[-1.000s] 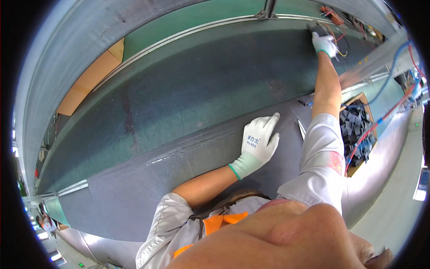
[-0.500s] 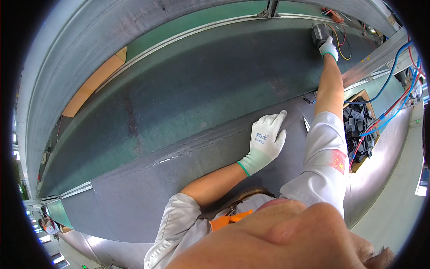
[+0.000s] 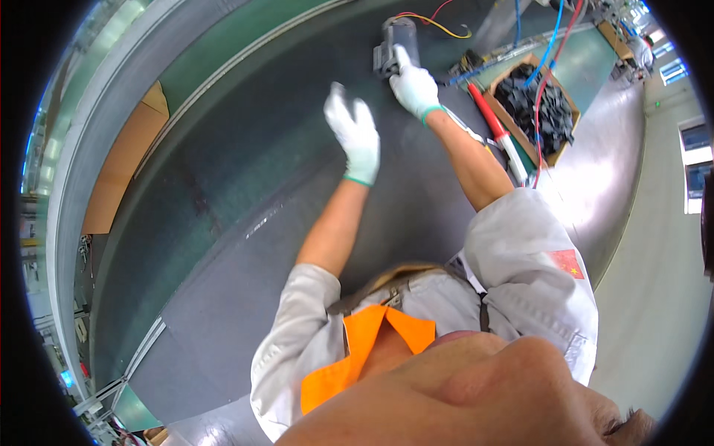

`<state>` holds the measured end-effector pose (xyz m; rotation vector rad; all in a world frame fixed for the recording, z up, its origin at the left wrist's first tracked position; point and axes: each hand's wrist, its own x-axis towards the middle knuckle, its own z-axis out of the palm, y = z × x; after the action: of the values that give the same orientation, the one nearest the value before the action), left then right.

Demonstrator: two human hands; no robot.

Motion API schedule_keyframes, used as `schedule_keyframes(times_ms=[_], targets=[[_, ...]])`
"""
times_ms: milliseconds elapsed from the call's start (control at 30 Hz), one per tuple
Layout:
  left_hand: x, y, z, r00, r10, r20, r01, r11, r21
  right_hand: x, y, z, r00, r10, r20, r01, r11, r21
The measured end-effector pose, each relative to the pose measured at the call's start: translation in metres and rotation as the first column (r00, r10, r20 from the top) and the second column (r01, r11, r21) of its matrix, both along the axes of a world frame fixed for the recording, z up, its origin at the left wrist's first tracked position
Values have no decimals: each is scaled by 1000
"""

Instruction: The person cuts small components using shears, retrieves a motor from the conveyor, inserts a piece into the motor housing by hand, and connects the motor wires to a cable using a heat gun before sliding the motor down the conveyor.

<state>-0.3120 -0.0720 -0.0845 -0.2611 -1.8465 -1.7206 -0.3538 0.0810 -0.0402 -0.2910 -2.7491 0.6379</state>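
Observation:
My right hand (image 3: 415,91), in a white glove with a green cuff, grips a dark grey cylindrical motor (image 3: 401,36) over the belt. Its fingers wrap the near side of the motor, and part of the body is hidden behind them. Thin yellow and red wires (image 3: 439,26) trail from the motor's far end. To the left of the motor, my gloved left hand (image 3: 354,140) hovers with fingers apart and holds nothing. A dark green-grey belt (image 3: 245,163) stretches beneath both hands, with a grey work surface (image 3: 223,320) on the near side.
At the right stands a cardboard box (image 3: 508,117) of black flat parts (image 3: 539,100). Beside it lies a red-and-white stick-shaped thing (image 3: 487,111). Blue and red hoses (image 3: 549,56) hang across the box. A cardboard sheet (image 3: 126,163) stands at the far left, under a curved grey beam (image 3: 71,186).
My right hand has brought the motor from the far right toward me and leftward. My left hand has lifted off the near surface and reached out toward the motor. The view has turned right.

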Motion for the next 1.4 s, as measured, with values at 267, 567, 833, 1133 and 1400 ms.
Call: schedule_keyframes(times_ms=[267,567,833,1133,1400], targets=[[42,-63,42,907,-201,369,340,868,-362,270,-105,-2,909,412,58,-380,879,-288],[141,-102,69,829,-332,450,265,942,206,325,46,76,885,458,79,-163,465,-870],[138,-98,66,770,-435,467,290,890,351,260,224,74,934,-150,-324,189,978,92],[145,-87,74,648,-547,531,430,837,338,173,269,40,988,109,-109,-2,717,697],[146,-87,69,728,-504,465,381,861,336,201,270,69,843,-35,-536,284,876,390]])
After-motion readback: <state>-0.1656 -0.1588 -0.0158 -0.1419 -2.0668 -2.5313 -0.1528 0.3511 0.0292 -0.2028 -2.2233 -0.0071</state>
